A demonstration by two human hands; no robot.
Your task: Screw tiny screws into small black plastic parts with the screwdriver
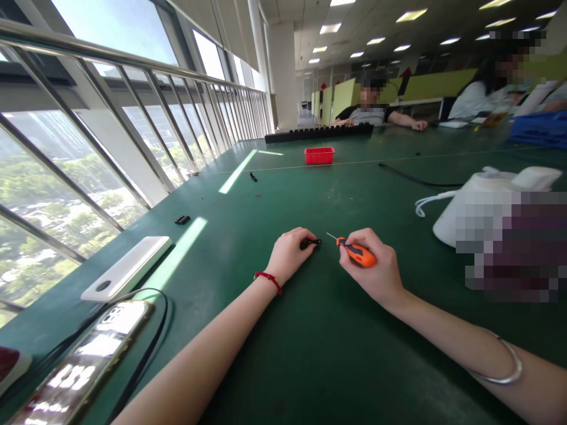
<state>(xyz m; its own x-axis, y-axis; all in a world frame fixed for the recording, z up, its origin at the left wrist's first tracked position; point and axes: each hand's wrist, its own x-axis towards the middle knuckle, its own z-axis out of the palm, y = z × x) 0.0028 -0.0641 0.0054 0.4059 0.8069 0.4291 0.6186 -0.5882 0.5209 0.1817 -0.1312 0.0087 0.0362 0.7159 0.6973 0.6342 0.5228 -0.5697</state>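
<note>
My left hand (290, 251) is closed in a pinch on a small black part (315, 242), whose exact kind I cannot make out. Fingers and thumb cover much of that part. In my right hand (374, 265) is an orange and black screwdriver (359, 254), gripped by its handle. Its thin metal shaft points up and left, toward the black part, with a short gap between tip and part. Both hands are low over the green table (283, 342).
At the left lie a white power bank (128, 265), a phone (88, 360) with a black cable, and a small black piece (182, 219). A red tray (319, 156) and a long black strip (319, 134) are farther back. A white bag-like object (469, 206) stands right. People sit beyond.
</note>
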